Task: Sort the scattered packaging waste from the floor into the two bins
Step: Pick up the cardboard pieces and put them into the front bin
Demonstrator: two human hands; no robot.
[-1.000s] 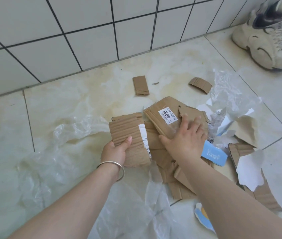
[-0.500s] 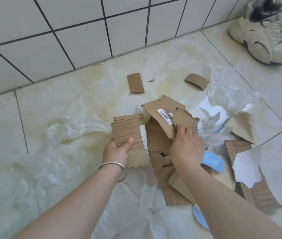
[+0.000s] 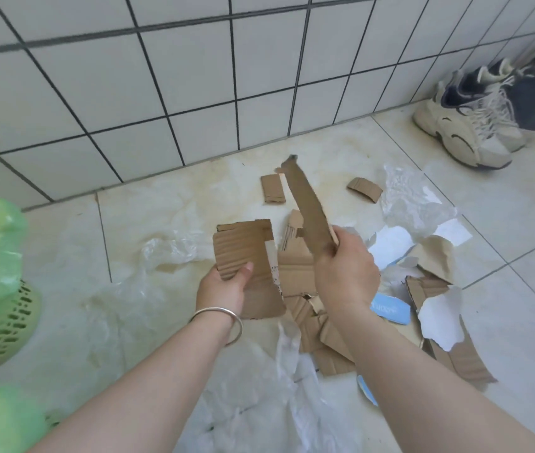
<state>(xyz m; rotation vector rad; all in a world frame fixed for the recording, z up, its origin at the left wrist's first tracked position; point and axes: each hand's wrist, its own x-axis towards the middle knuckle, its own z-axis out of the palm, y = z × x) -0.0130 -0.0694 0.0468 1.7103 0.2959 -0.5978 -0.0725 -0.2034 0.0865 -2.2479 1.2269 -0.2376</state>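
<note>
My left hand grips a stack of torn corrugated cardboard pieces by its lower edge, thumb on top. My right hand holds a long cardboard piece lifted edge-on above the pile. Below both hands lies a heap of brown cardboard scraps mixed with white paper and a blue label. Two small cardboard bits lie nearer the wall. Clear plastic film spreads over the floor on the left and in front. A green bin with a green bag liner stands at the far left.
A white tiled wall runs close behind the pile. A pair of sneakers sits at the back right by the wall. More crumpled clear plastic lies right of the pile. A second green bag shows at the bottom left.
My right hand has lifted the labelled cardboard piece off the pile and turned it edge-on. The view has tilted up and left, bringing the green bin into sight. My left hand keeps its stack.
</note>
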